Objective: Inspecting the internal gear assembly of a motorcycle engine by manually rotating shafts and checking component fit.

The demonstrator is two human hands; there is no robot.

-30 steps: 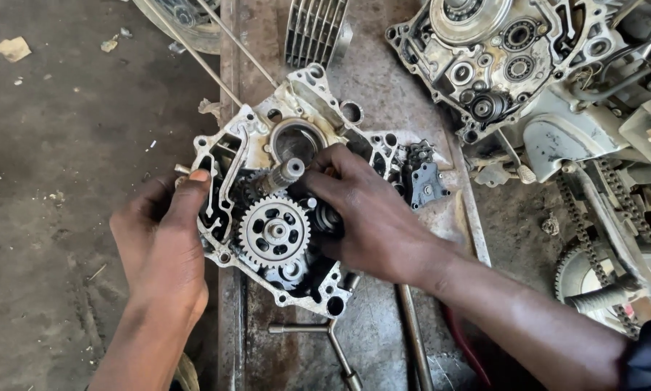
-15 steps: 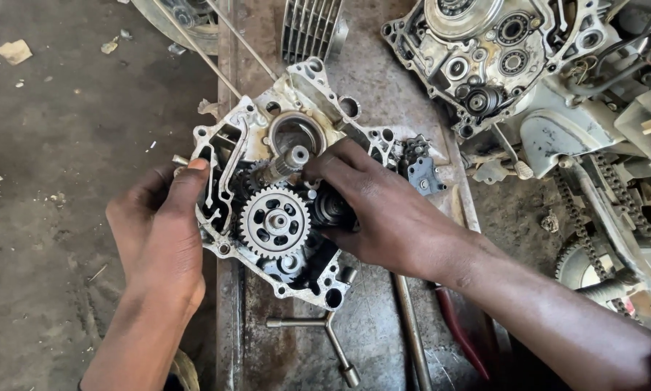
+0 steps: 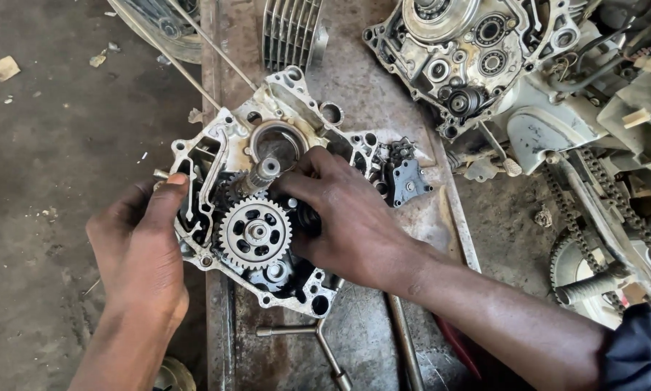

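Head view looks down on an open engine case half (image 3: 267, 195) lying flat on a rusty steel worktop (image 3: 369, 318), its inner face up. As far as the picture shows, the work is midway: a large spur gear (image 3: 255, 233) with round lightening holes already sits on its shaft in the case, a smaller gear lies just below it, and a splined shaft (image 3: 261, 174) stands up beside the round bearing bore. The case is still uncovered, and the other engine block (image 3: 470, 58) sits well apart at the upper right with its own bearings and gears exposed.

The left hand (image 3: 140, 246) presses against the case's left edge, thumb on the rim, steadying it rather than closing around anything. The right hand (image 3: 347, 217) reaches into the middle of the case, fingertips pinched together on a dark gear cluster (image 3: 307, 217) just right of the big gear; how firmly that grip is closed I cannot tell, as the fingers hide the part.

The case is pale cast aluminium, ribbed and oil-stained. The gears are grey steel with fine straight teeth. A finned cylinder (image 3: 290, 32) lies at the top, a T-handle wrench (image 3: 311, 340) on the worktop below the case, and a drive chain (image 3: 601, 195) runs at the right.
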